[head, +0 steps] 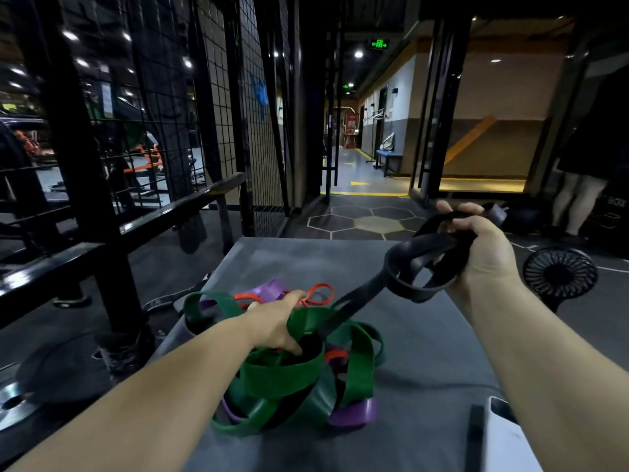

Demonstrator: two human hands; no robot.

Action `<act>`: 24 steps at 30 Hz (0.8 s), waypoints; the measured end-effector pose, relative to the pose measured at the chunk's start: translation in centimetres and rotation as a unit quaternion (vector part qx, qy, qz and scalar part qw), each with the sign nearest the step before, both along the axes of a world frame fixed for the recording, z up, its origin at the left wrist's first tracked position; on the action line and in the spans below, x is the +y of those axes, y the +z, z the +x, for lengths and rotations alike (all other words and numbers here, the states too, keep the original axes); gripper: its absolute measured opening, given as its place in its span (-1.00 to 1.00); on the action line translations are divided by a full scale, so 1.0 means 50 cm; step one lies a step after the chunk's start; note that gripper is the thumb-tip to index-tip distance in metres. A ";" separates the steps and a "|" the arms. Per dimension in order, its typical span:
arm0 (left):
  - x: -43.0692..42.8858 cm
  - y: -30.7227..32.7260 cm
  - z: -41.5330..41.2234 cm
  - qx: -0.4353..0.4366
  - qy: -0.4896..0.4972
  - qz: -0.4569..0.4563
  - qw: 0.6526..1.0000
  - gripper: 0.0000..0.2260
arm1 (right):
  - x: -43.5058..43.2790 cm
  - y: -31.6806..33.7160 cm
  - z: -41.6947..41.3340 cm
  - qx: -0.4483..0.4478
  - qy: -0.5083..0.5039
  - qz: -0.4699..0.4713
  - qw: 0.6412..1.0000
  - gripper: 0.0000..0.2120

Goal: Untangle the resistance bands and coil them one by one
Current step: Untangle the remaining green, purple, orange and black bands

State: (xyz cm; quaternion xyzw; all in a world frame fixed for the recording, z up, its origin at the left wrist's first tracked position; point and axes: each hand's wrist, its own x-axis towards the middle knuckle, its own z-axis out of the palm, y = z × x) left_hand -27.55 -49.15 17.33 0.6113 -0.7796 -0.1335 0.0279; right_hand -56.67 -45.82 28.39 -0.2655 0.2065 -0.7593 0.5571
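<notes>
Here, right hand [483, 248] clamps one black band [357, 295]; left hand [275, 321] clutches the tangle [289, 376].

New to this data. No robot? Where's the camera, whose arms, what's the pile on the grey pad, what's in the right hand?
No robot: a person works bare-handed. The one picture comes from a wide-angle camera on their head, looking forward and down, so both arms enter from below. On the grey pad lies a tangle of green, purple and red resistance bands. The left hand grips into that tangle. The right hand, raised, holds a black band gathered in loops; one strand runs from them down into the tangle. A small black fan sits to the right of the pad.
</notes>
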 end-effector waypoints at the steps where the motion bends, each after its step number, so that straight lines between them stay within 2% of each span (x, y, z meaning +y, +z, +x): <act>1: 0.002 0.001 -0.003 0.000 -0.003 0.012 1.000 -0.09 | 0.005 0.003 -0.001 -0.009 0.007 -0.008 1.000 -0.70; 3: 0.006 0.003 -0.010 0.008 -0.015 0.015 1.000 -0.24 | 0.019 0.015 -0.003 -0.026 0.012 -0.020 0.999 -0.75; 6: 0.010 0.031 -0.023 0.022 -0.027 -0.053 0.998 -0.60 | 0.040 0.034 -0.005 -0.035 0.019 -0.033 0.999 -0.79; 8: 0.003 0.073 -0.031 0.061 0.004 -0.091 0.994 -0.70 | 0.047 0.045 -0.008 -0.021 0.034 -0.050 0.998 -0.77; 11: -0.016 0.171 -0.040 0.146 0.030 -0.125 0.981 -0.78 | 0.048 0.057 -0.007 0.091 0.040 -0.051 0.994 -0.76; 14: -0.029 0.290 -0.057 0.231 0.044 -0.170 0.957 -0.85 | 0.041 0.068 0.000 0.210 0.056 -0.042 0.975 -0.80; 16: -0.027 0.372 -0.070 0.239 0.054 -0.208 0.947 -0.86 | 0.032 0.082 0.008 0.317 0.042 -0.037 0.947 -0.79; 18: -0.016 0.455 -0.082 0.229 0.048 -0.248 0.940 -0.80 | 0.029 0.106 0.024 0.465 -0.003 -0.023 0.885 -0.60; 20: 0.001 0.540 -0.097 0.248 0.033 -0.283 0.926 -0.81 | 0.032 0.144 0.045 0.561 -0.054 -0.011 0.826 -0.52; 24: 0.032 0.692 -0.128 0.286 0.023 -0.373 0.882 -0.78 | 0.039 0.237 0.073 0.571 -0.165 -0.036 0.803 -0.54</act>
